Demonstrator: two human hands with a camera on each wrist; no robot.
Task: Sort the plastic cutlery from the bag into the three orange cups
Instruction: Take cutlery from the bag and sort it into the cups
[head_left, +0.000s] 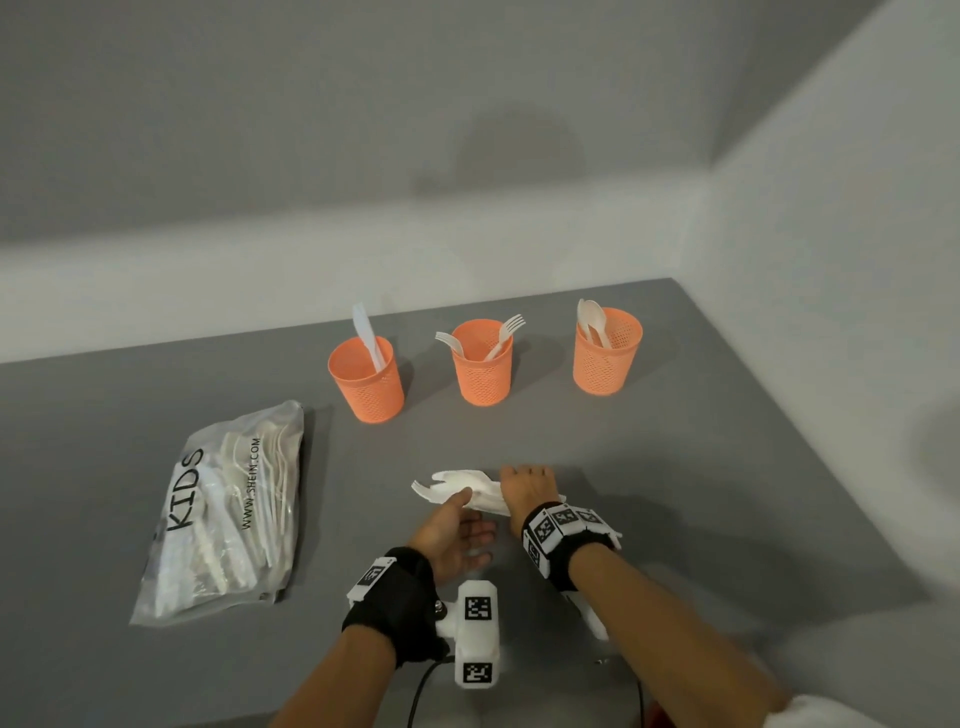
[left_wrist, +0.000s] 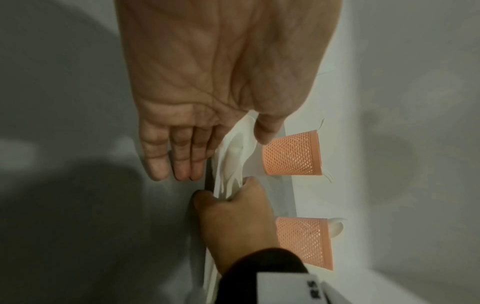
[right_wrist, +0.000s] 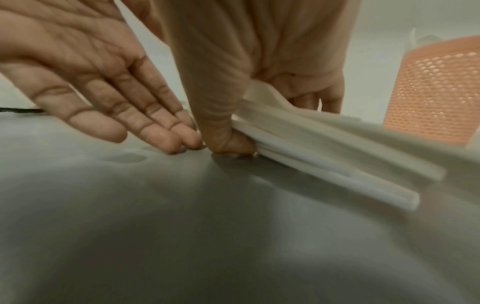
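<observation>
Three orange mesh cups stand in a row on the grey table: the left cup (head_left: 369, 382) holds a white knife (head_left: 366, 332), the middle cup (head_left: 483, 369) forks (head_left: 506, 332), the right cup (head_left: 605, 353) spoons (head_left: 592, 319). Nearer me, my right hand (head_left: 527, 486) grips a bundle of white cutlery (head_left: 457, 480) low over the table, thumb and fingers curled round the handles (right_wrist: 324, 144). My left hand (head_left: 457, 530) lies palm up beside it with straight fingers (right_wrist: 116, 107), its thumb (left_wrist: 267, 127) resting across the bundle (left_wrist: 233, 156).
The clear plastic bag (head_left: 234, 514), printed KIDS and still holding cutlery, lies flat at the left. Walls close the table off behind the cups and along the right. A black cable (head_left: 421, 691) runs off near my left forearm.
</observation>
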